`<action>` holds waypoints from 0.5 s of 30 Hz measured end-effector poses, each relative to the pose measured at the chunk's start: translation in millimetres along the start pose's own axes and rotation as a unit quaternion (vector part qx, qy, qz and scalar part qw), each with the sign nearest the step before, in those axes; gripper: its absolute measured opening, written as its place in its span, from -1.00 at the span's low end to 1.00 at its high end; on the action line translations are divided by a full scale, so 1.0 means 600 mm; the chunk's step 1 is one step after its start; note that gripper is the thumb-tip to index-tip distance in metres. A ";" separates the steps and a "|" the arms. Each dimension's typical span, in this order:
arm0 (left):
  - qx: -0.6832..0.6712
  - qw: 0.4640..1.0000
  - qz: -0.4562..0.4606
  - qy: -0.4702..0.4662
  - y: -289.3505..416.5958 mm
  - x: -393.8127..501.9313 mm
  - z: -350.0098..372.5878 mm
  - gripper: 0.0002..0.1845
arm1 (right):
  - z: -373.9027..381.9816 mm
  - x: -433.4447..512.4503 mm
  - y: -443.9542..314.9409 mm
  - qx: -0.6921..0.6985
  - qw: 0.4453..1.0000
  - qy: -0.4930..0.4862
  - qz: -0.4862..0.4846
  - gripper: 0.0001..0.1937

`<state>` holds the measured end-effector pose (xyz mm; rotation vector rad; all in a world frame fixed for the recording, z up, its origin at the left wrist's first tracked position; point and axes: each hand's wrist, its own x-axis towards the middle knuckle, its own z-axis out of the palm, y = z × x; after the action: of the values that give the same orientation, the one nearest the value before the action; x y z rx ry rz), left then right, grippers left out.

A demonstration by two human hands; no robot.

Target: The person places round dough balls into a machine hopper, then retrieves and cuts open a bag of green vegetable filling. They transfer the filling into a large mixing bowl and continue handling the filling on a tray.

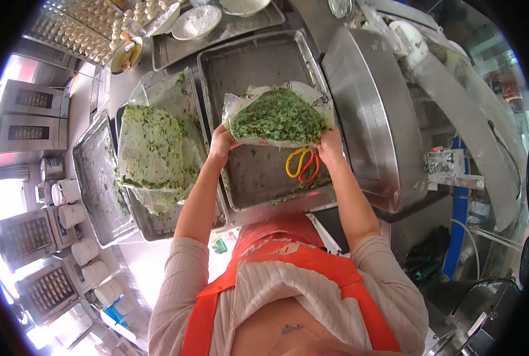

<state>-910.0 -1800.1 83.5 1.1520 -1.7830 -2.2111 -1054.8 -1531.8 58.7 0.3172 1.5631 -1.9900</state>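
Between my two hands a clear plastic bag (307, 92) is spread open, filled with a mound of chopped green vegetable filling (278, 115). My left hand (221, 144) grips the bag's near left edge, and my right hand (330, 144) grips its near right edge. The bag is over a dark metal baking tray (255, 187) smeared with green bits. Scissors with one yellow and one red handle loop (309, 171) lie in the tray beside my right hand, their blades hidden. To the left, a used plastic bag (148, 147) coated with green scraps lies on another tray (157, 229).
A third tray (102, 178) stands at far left. Behind are a bowl of white powder (197, 22) and a bowl with a brown-orange content (126, 55). A large steel housing (376, 115) rises close on the right. White buckets (84, 251) line the left side.
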 end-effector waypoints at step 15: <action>-0.044 0.989 0.129 -0.063 0.041 -0.016 0.014 -0.83 | 0.012 -0.024 -0.098 0.103 0.993 -0.059 -0.013 -0.79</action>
<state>-917.2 -1796.3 109.9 0.7310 -1.7439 -2.2245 -1075.8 -1525.9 115.6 0.2553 1.2983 -2.1528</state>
